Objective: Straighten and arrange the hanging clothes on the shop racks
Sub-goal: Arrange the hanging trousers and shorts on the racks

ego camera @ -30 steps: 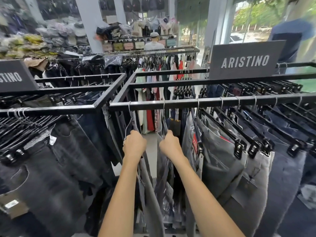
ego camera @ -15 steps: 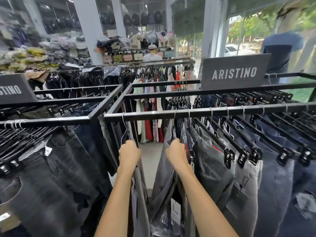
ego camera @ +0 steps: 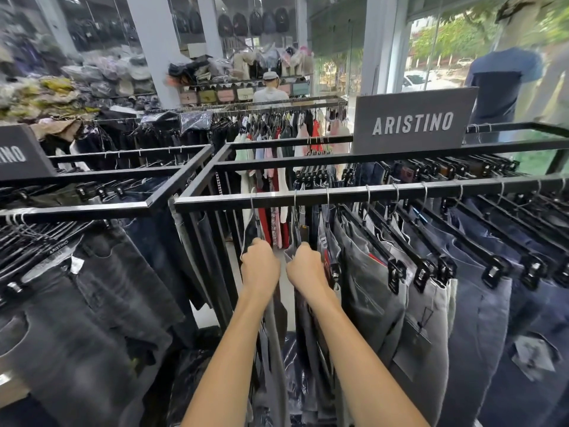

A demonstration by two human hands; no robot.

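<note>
The two hands have drawn closer together since half a second ago, when a wide gap stood open between the pairs they held; that gap is now a narrow slot.

On the left, a black metal rack (ego camera: 92, 209) carries dark washed jeans (ego camera: 101, 303) packed tight on hangers, under a partly cut-off brand sign (ego camera: 18, 155).

The right-hand rack's front rail (ego camera: 385, 192) starts just beyond it. The left hand (ego camera: 260, 266) is seen from the back, knuckles up, fingers curled forward over the top of a dark pair of trousers (ego camera: 250, 232) hanging from the rail by a wire hook. It has shifted right along the rail. Just beside it, the right hand (ego camera: 304, 269) is curled the same way round the top of a grey pair (ego camera: 292, 241), which hangs next in line. The fingertips of both hands are hidden behind the cloth.

Further right, the same rail holds grey trousers (ego camera: 372, 297) on black clip hangers (ego camera: 397, 269), evenly spaced, then navy trousers (ego camera: 480, 334) out to the frame edge. An ARISTINO sign (ego camera: 412, 124) stands on the rack's rear bars.

Behind, another rack holds coloured tops (ego camera: 277, 127), a person in a cap (ego camera: 270, 90) stands facing away, and a mannequin in a blue T-shirt (ego camera: 502, 81) stands by the window.
</note>
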